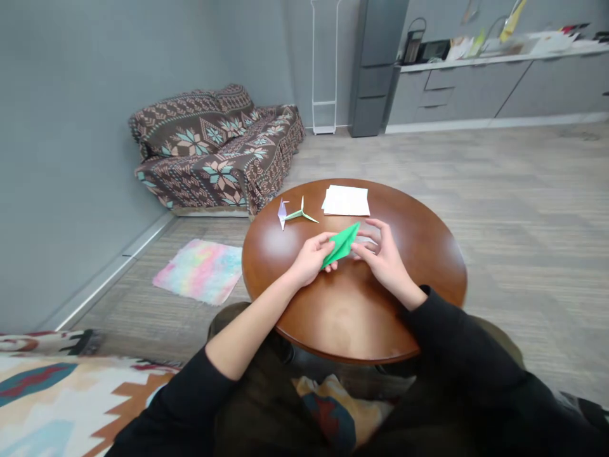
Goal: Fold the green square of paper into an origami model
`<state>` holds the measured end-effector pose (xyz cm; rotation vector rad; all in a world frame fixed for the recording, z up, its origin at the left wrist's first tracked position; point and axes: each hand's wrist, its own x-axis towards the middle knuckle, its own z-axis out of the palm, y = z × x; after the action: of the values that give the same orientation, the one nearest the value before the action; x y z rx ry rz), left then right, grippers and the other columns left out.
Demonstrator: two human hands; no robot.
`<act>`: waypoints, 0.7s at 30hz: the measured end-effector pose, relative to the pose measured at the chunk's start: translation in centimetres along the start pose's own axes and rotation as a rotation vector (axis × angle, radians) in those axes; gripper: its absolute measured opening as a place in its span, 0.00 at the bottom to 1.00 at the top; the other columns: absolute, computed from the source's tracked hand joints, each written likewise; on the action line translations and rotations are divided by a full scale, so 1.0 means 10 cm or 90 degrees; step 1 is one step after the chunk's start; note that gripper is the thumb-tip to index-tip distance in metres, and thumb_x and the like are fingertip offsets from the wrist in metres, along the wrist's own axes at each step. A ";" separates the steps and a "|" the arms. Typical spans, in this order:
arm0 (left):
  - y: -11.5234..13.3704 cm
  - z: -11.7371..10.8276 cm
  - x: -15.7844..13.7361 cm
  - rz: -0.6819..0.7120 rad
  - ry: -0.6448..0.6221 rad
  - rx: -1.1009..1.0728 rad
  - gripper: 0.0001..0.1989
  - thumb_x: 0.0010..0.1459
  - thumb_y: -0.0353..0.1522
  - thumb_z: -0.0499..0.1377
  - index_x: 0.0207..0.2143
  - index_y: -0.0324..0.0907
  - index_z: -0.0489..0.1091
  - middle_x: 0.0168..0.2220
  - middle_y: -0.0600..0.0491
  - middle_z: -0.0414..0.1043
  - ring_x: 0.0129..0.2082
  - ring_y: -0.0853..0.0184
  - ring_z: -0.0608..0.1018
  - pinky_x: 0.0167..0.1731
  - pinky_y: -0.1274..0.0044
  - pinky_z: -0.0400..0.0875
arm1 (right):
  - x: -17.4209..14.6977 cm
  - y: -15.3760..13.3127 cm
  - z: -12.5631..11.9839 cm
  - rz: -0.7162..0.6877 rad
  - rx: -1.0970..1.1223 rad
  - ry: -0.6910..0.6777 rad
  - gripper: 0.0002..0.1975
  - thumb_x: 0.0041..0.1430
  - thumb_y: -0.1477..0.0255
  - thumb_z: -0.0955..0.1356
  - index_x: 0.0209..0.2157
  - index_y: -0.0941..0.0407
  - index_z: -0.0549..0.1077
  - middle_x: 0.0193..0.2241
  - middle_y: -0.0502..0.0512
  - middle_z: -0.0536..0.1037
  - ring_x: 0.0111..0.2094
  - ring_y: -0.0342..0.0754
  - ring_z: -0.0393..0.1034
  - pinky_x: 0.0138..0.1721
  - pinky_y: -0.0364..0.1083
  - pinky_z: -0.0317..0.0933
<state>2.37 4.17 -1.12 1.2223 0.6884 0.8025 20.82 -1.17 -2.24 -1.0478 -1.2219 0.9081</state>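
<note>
A bright green folded paper (342,245), long and pointed at its upper end, is held above the round wooden table (342,317). My left hand (314,257) grips its left side, thumb on top and fingers beneath. At its right edge my right hand (379,252) touches the paper with the thumb, the other fingers curved apart behind it; how firmly it pinches is hard to see. Farther back on the table are a pale purple folded paper crane (282,214) and a light green folded paper piece (301,214) with thin points.
A stack of white paper sheets (347,200) lies at the table's far side. Beyond stand a sofa (214,146) under a patterned cover, a grey fridge (378,63) and a kitchen counter (476,92). A pastel fluffy mat (202,270) lies on the floor at left.
</note>
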 end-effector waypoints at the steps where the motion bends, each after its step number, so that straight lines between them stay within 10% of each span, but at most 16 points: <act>1: 0.01 0.00 0.00 -0.008 -0.010 -0.003 0.22 0.58 0.42 0.67 0.50 0.38 0.72 0.28 0.53 0.76 0.16 0.76 0.71 0.14 0.84 0.60 | 0.00 -0.01 -0.01 0.006 0.006 -0.008 0.35 0.56 0.58 0.76 0.59 0.47 0.58 0.49 0.57 0.76 0.36 0.48 0.78 0.36 0.49 0.75; 9: 0.07 -0.04 -0.01 -0.075 -0.028 -0.041 0.20 0.51 0.38 0.72 0.39 0.42 0.67 0.21 0.61 0.66 0.12 0.80 0.61 0.11 0.87 0.47 | -0.02 -0.06 -0.04 0.023 0.003 -0.072 0.17 0.57 0.59 0.76 0.43 0.52 0.76 0.37 0.54 0.81 0.29 0.49 0.79 0.30 0.49 0.75; 16: 0.11 -0.03 -0.02 -0.003 0.045 -0.059 0.18 0.62 0.44 0.62 0.46 0.43 0.66 0.37 0.52 0.75 0.30 0.73 0.80 0.32 0.82 0.76 | 0.06 0.01 -0.10 -0.093 -0.052 0.043 0.07 0.52 0.64 0.78 0.30 0.52 0.82 0.40 0.57 0.81 0.45 0.55 0.77 0.50 0.56 0.72; 21: 0.05 -0.01 -0.02 0.101 0.090 0.056 0.25 0.58 0.41 0.67 0.55 0.47 0.65 0.43 0.50 0.76 0.44 0.61 0.81 0.50 0.65 0.77 | 0.06 0.07 -0.12 -0.122 -0.127 0.083 0.06 0.54 0.66 0.76 0.31 0.53 0.82 0.44 0.59 0.81 0.47 0.56 0.78 0.52 0.57 0.71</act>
<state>2.15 4.13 -0.68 1.3218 0.7542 1.0068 22.14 -0.53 -2.82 -1.1079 -1.2960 0.5704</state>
